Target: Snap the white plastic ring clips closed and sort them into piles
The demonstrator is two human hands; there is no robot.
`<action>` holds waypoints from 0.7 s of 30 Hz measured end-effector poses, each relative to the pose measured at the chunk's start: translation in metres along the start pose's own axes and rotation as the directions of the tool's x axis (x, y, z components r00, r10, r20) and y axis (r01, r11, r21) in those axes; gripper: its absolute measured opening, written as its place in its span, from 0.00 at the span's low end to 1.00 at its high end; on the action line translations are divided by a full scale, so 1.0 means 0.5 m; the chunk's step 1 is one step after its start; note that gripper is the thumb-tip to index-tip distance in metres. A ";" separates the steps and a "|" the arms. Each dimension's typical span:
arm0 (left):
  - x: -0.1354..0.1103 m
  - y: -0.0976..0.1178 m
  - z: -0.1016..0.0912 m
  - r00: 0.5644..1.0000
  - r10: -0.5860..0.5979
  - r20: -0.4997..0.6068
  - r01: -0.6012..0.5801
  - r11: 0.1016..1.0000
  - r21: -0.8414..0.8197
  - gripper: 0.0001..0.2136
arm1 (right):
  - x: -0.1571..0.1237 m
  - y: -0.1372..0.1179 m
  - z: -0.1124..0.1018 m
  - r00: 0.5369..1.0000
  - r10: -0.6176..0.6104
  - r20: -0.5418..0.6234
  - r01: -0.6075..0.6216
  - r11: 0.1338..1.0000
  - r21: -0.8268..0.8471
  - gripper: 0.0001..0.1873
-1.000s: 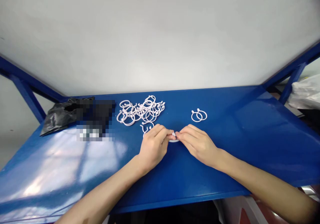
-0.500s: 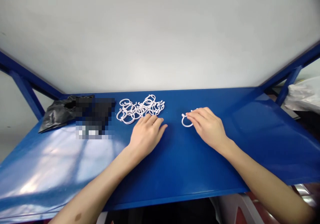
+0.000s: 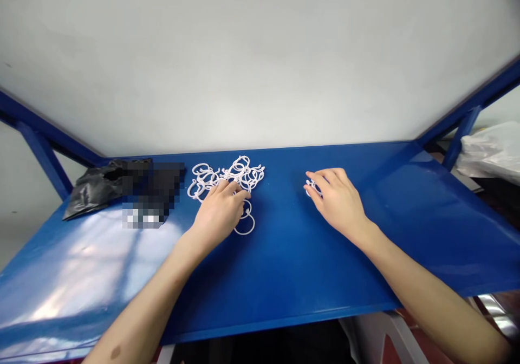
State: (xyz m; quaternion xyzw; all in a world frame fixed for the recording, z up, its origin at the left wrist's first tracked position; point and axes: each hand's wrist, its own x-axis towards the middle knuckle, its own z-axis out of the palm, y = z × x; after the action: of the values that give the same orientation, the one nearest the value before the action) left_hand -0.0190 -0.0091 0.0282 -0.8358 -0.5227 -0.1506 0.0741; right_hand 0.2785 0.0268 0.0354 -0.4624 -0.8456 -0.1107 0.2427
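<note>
A tangled pile of white plastic curtain rings (image 3: 244,171) lies on the blue table. My left hand (image 3: 217,207) is over its near side, fingers curled down among the rings with thumb and index close together; the fingertips are partly hidden. Beside that thumb, two overlapping curtain rings (image 3: 245,224) lie on the near side of the pile. Farther right, my right hand (image 3: 339,196) rests low over the table, thumb and fingers apart around a small group of white curtain rings (image 3: 313,187), most of which the palm covers.
The blue table (image 3: 284,266) meets a pale wall (image 3: 260,71) at the back. On the left lie a black plastic bag (image 3: 91,193) and a blurred-out dark item (image 3: 162,185). Blue frame bars (image 3: 44,150) slope at both sides. A whitish plastic bag (image 3: 493,150) is at far right.
My left hand has shifted left, its fingers curling in onto the pile, and two rings now show beside its thumb. My right hand has stayed about in place, its thumb and index now farther apart.
</note>
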 end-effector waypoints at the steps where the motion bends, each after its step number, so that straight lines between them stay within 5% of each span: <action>1: 0.001 0.004 0.003 1.000 -0.004 0.002 0.004 1.000 -0.002 0.10 | -0.001 -0.006 -0.001 1.000 -0.024 0.019 0.023 0.999 0.037 0.17; 9: 0.003 0.035 0.019 0.996 -0.070 -0.059 0.069 0.997 -0.021 0.06 | -0.019 -0.092 0.005 0.906 -0.369 0.209 0.286 0.895 0.341 0.19; 15: 0.011 0.037 0.017 0.981 -0.096 -0.170 0.093 0.995 -0.023 0.10 | -0.025 -0.137 0.020 0.855 -0.472 0.217 0.399 0.864 0.306 0.12; 21: 0.020 -0.037 -0.003 0.824 -0.431 -0.369 0.482 0.874 0.057 0.25 | -0.023 -0.111 0.025 0.863 -0.448 0.233 0.371 0.875 0.309 0.07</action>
State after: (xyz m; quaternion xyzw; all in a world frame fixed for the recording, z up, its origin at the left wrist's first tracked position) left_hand -0.0318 0.0073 0.0324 -0.6386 -0.6963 -0.2686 0.1878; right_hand 0.2336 -0.0068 0.0208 -0.2468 -0.9586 0.0199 0.1404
